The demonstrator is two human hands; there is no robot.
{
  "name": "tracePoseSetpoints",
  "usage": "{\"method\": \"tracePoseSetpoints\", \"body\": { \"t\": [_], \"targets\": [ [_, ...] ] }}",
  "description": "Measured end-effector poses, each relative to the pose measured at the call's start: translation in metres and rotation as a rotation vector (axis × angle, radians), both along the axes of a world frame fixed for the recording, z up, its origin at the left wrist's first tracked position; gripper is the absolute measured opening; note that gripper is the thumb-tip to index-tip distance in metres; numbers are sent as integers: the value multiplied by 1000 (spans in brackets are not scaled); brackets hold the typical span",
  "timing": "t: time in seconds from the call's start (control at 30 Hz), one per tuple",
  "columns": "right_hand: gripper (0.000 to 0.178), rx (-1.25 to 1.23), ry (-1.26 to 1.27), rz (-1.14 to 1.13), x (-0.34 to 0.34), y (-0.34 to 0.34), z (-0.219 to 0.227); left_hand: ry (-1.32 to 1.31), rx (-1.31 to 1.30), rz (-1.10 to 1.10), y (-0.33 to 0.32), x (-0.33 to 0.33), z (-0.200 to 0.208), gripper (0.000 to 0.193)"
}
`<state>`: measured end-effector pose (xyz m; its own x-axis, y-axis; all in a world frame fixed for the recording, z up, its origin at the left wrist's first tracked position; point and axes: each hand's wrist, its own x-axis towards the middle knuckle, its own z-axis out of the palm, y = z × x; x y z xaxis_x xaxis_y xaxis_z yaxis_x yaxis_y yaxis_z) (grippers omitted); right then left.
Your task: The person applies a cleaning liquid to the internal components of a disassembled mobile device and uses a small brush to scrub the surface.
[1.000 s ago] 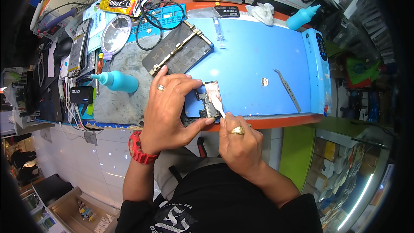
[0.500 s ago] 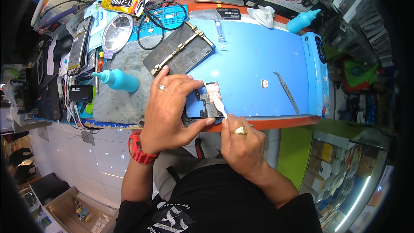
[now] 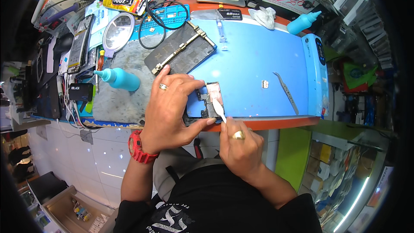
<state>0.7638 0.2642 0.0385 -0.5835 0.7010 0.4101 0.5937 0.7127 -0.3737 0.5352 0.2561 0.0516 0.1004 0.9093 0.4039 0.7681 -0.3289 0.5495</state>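
My left hand (image 3: 170,103) steadies a small phone circuit board (image 3: 210,108) at the front edge of the blue mat. Its index finger presses near the board's top and its thumb holds the lower end. The board is black and grey with a pale, coppery upper part. In my right hand (image 3: 240,144) is a slim white stick with a wider, rounded tip (image 3: 217,104), pinched between thumb and fingers. That tip lies against the board's face; the stick's rear end is hidden in the hand.
A board clamp (image 3: 181,51) lies just beyond my left hand. Grey tweezers (image 3: 286,92) and a small pale piece (image 3: 265,83) are on the blue mat (image 3: 254,56) to the right. One teal bottle (image 3: 120,80) stands at left, another (image 3: 303,22) lies at back right.
The white tip has shifted slightly down along the board, and my right hand has moved a little with it. My left hand keeps its hold.
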Motion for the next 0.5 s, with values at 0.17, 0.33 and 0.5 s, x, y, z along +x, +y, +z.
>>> {"method": "tracePoseSetpoints", "body": {
  "t": [0.17, 0.33, 0.5],
  "targets": [
    [24, -68, 44, 28, 38, -21, 11, 5, -2, -27, 2, 2, 5, 74],
    [22, 29, 32, -6, 9, 4, 4, 4, 6, -4, 2, 0, -1, 75],
    [23, -3, -55, 13, 9, -3, 9, 3, -1, -6, 1, -1, 0, 75]
  ]
}}
